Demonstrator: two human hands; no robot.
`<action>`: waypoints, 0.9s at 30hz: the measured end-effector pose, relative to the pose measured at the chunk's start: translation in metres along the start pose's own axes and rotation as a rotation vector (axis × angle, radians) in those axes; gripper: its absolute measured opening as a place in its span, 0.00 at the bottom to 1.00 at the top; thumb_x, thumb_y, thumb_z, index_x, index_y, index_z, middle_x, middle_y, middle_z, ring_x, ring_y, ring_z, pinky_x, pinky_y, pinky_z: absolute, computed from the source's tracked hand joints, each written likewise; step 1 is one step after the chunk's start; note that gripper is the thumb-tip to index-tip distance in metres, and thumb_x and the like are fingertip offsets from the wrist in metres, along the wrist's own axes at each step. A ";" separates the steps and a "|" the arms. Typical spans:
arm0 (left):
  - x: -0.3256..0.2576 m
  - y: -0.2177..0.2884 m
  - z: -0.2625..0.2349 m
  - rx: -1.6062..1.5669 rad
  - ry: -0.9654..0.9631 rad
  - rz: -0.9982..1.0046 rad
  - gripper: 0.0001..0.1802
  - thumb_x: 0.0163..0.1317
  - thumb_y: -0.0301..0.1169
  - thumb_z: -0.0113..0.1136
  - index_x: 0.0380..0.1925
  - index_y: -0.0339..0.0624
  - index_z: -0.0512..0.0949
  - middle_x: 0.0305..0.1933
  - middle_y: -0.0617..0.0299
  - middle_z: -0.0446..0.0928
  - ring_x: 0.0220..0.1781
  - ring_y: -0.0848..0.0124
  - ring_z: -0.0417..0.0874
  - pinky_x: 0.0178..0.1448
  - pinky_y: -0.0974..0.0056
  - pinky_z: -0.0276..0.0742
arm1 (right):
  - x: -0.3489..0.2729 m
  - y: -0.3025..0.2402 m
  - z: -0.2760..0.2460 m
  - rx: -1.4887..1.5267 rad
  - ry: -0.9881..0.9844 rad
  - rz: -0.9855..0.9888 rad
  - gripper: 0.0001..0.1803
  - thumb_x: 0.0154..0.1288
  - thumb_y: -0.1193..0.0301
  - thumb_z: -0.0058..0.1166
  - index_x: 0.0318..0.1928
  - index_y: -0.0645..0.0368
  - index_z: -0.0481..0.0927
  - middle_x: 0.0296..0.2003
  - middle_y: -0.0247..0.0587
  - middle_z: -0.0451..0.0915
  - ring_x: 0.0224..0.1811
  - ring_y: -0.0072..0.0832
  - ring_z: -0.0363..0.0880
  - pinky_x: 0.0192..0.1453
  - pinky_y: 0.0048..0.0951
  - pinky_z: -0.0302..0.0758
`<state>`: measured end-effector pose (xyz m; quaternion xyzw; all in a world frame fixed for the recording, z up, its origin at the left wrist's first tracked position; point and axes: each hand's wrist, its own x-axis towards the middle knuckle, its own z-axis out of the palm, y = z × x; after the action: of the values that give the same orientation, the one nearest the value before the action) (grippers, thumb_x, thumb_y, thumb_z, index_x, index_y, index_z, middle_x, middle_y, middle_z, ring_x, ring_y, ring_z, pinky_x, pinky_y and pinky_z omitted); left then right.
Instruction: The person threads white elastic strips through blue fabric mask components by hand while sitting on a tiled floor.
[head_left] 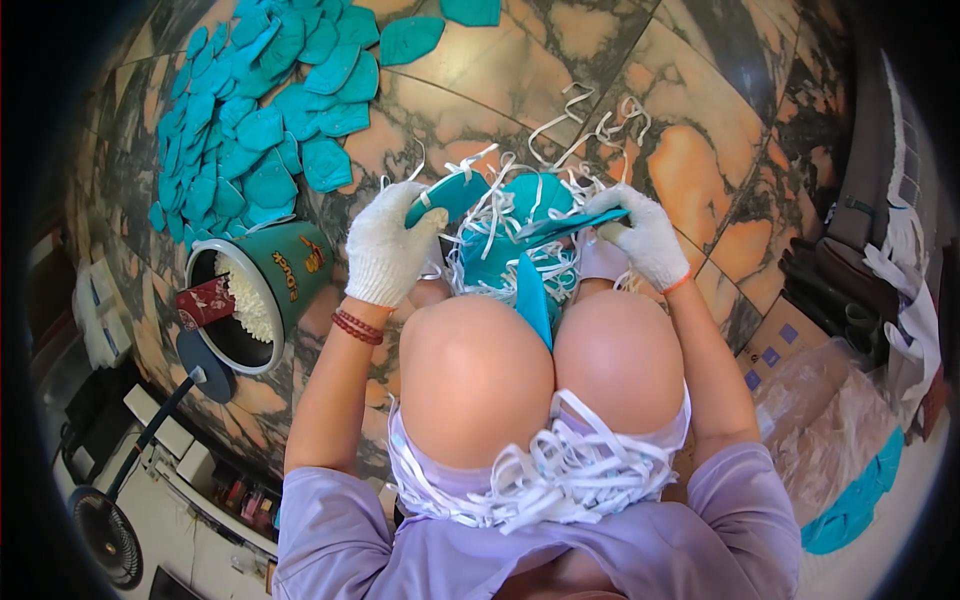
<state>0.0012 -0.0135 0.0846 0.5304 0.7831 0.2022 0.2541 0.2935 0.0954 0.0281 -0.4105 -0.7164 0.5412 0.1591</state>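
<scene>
1. The person's sitting on the marble floor (640,90), knees up, both hands in white knit gloves.
2. The left hand (388,250) is curled around a folded teal mask (447,193), pinching it at its lower end, just above the left knee.
3. The right hand (645,235) is closed on another flat teal mask (570,226) that sticks out toward the left hand. The two masks are close but not touching.
4. Between the hands sits a heap of teal masks tangled with white straps (505,245).
5. More loose white straps (545,475) lie in the lap.
6. A spread of finished teal masks (260,110) covers the floor's far left corner; a green tin bucket (270,290) lies tipped just beside the left hand.
</scene>
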 end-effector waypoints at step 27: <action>-0.128 0.151 -0.127 -0.564 -0.145 0.441 0.31 0.51 0.28 0.72 0.58 0.39 0.73 0.51 0.57 0.77 0.52 0.73 0.78 0.54 0.67 0.76 | -0.137 -0.244 -0.038 -0.178 0.468 -0.583 0.14 0.50 0.83 0.57 0.39 0.58 0.80 0.32 0.41 0.78 0.35 0.32 0.77 0.38 0.28 0.74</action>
<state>0.0726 -0.0857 0.2966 0.6084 0.5434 0.4221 0.3954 0.3018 -0.0032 0.2933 -0.3140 -0.7916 0.3006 0.4293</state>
